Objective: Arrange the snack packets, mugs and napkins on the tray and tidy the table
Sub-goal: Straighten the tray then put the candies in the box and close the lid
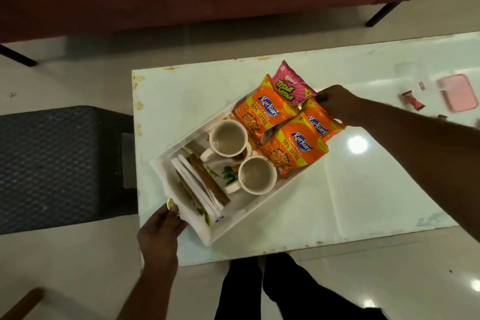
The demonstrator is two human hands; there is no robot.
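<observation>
Orange snack packets (291, 148), one pink packet (291, 83), cream mugs (228, 139), white tray (235, 223).

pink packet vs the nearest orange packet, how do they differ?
Pink packet reads Tedhe Medhe; orange packet reads Kurkure. Pink packet sits at the tray's far end, partly covered by others; orange packet lies on top, beside a mug. Both are in the tray.
</observation>
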